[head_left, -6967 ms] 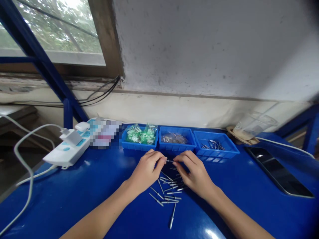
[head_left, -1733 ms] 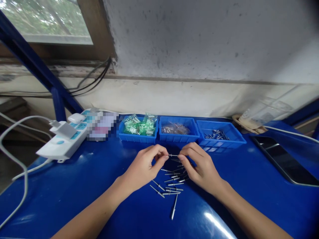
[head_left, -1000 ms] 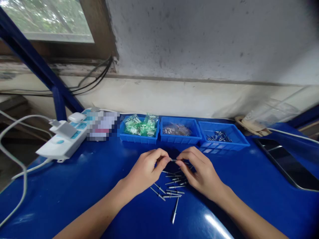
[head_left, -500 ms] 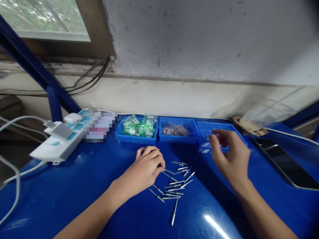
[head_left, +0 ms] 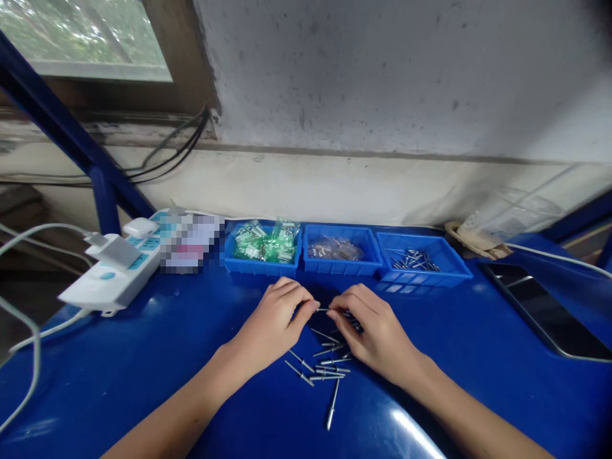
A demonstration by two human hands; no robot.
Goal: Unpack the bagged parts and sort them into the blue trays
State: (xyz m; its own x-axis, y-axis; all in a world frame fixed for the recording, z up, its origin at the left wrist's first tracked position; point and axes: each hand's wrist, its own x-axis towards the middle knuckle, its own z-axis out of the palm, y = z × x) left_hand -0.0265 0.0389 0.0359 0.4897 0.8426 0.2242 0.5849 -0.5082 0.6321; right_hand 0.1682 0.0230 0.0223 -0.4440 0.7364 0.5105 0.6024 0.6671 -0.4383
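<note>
A thin silver blind rivet (head_left: pixel 322 310) spans the small gap between my two hands, just above the blue table. My left hand (head_left: pixel 282 319) is closed, thumb and forefinger pinching one end of it. At the other end, the fingertips of my right hand (head_left: pixel 370 325) are pinched together. Below and between the hands lie several loose blind rivets (head_left: pixel 333 370), pointing in different directions; my right hand covers some of them. More rivets (head_left: pixel 415 260) sit in the right blue bin (head_left: pixel 449 277).
The middle blue bin (head_left: pixel 342 268) holds a clear bag of small parts, and the left blue bin (head_left: pixel 262 266) holds green-tinted packets. A white power strip (head_left: pixel 102 290) with plugs and cables lies at left. A black phone (head_left: pixel 545 309) rests at right.
My right hand has moved from over the right bin leftward to my left hand, uncovering the bin's rivets. My left hand stays nearly in place, now pinching a rivet's end.
</note>
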